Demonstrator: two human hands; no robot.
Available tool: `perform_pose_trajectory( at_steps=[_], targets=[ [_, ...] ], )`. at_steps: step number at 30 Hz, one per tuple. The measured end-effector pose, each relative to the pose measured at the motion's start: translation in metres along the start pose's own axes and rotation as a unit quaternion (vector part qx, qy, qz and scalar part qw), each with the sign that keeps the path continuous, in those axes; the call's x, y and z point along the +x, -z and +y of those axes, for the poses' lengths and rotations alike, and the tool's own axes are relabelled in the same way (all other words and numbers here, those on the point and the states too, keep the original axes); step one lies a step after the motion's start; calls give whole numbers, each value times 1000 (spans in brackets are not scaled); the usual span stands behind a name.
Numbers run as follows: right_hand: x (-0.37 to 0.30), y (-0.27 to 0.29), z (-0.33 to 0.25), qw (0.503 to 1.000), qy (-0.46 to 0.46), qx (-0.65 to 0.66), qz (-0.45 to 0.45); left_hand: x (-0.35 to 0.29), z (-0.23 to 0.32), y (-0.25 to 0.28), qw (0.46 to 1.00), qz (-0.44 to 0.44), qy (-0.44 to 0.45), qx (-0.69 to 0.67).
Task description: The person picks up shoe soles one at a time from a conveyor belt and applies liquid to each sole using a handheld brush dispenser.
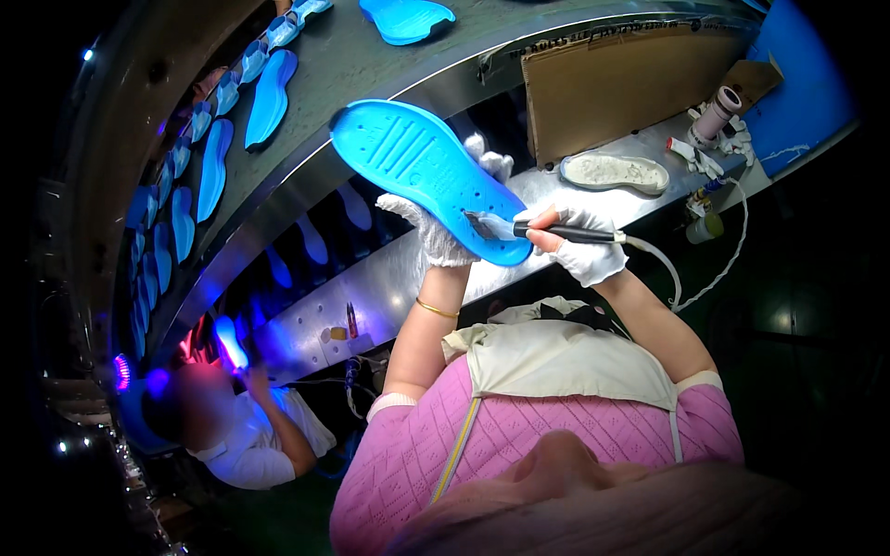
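Note:
A bright blue shoe sole [417, 167] is held up over the bench, its heel end toward me and its toe end pointing up and left. My left hand [443, 222], in a white knit glove, grips the sole from beneath, with fingers showing past its far edge and the thumb at its near side. A brush [565, 232] with a black handle and a pale hose at its rear end is in my gloved right hand [589, 246]. Bare thumb and fingertip pinch the handle. The bristles touch the sole's inner face near the heel.
A curved conveyor belt [334, 56] with several blue soles runs along the far left. On the metal bench [519, 190] are a whitish sole [614, 173], a cardboard sheet [630, 88] and a pink cylinder [716, 116]. The hose [667, 264] loops at right. A co-worker [250, 426] sits at lower left.

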State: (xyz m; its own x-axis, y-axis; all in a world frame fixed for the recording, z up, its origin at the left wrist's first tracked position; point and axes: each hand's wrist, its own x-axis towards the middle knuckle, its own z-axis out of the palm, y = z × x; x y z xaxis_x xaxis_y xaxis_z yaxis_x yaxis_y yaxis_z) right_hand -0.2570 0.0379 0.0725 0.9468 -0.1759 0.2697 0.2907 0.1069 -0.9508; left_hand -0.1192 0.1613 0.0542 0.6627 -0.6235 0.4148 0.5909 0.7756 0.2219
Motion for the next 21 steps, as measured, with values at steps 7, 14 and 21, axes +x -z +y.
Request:
perform_pose_trajectory(
  at_steps=[7,14,21],
  targets=[
    [-2,8,4,956,-179,231,-42,9,6,-19,999,-39,-7,27],
    [-1,12,5,994,13,-100,-52,4,19,-11,978,-64,52,192],
    [11,32,-2,955,-254,49,-148,5,36,-1,922,-23,155,353]
  ],
)
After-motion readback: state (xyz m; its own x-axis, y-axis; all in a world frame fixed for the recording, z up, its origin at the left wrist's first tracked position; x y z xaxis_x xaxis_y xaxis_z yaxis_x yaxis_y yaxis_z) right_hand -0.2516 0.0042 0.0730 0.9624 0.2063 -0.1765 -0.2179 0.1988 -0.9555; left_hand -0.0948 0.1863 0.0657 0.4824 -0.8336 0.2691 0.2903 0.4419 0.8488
